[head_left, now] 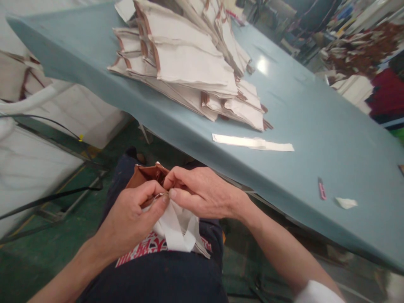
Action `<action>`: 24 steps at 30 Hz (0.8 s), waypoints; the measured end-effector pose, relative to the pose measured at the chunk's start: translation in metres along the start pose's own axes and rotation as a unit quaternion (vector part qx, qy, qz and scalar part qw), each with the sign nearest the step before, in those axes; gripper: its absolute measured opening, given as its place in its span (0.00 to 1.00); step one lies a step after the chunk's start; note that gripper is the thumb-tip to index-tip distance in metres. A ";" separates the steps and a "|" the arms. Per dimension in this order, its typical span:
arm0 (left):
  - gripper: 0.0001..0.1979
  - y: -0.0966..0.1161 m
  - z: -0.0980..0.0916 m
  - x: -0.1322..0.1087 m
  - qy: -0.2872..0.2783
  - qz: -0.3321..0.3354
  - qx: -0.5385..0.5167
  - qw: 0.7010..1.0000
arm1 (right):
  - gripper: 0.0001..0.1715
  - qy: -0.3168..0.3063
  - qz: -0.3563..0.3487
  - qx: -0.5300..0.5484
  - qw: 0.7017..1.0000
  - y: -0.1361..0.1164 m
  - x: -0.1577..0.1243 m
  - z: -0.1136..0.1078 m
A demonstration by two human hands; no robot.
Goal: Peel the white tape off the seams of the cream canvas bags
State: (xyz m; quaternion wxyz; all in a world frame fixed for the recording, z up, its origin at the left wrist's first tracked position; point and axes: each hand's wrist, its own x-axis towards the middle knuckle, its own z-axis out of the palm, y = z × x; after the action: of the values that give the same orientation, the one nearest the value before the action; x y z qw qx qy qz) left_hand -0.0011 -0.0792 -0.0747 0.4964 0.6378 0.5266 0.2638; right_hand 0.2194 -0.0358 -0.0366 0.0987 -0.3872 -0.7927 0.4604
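On my lap lies a cream cloth bag [184, 218] with a brown inside [144, 173] and pale strap-like strips hanging over it. My left hand [135, 210] is closed, pinching the bag's edge between thumb and index finger. Against it, my right hand [202, 191] pinches the same edge with thumb and fingertips, the two thumbs nearly touching. The exact spot between the fingertips is partly hidden. Red printed characters [142, 249] show on white below the hands.
Stacked cream cloth pieces with brown edging [192, 59] lie on the blue-green table [303, 122]. Near its front edge are a pale strip [252, 142], a small pink tool [322, 189] and a white scrap [346, 203]. A black cable [47, 202] crosses at left.
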 end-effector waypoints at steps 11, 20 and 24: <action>0.16 -0.008 -0.025 -0.010 -0.121 0.017 0.002 0.992 | 0.09 0.005 0.018 0.043 0.999 0.007 0.000 0.012; 0.11 0.005 -0.017 -0.012 -0.052 0.015 0.043 0.998 | 0.09 -0.005 0.018 0.075 0.997 0.010 0.001 0.012; 0.11 0.008 -0.011 -0.015 -0.012 0.009 0.063 0.998 | 0.08 0.020 0.012 0.103 0.994 0.013 -0.002 0.018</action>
State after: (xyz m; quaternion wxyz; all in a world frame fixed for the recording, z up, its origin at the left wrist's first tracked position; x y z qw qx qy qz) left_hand -0.0118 -0.0894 -0.0606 0.4592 0.6756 0.5302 0.2269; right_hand 0.2177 -0.0453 -0.0566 0.1479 -0.3933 -0.7345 0.5328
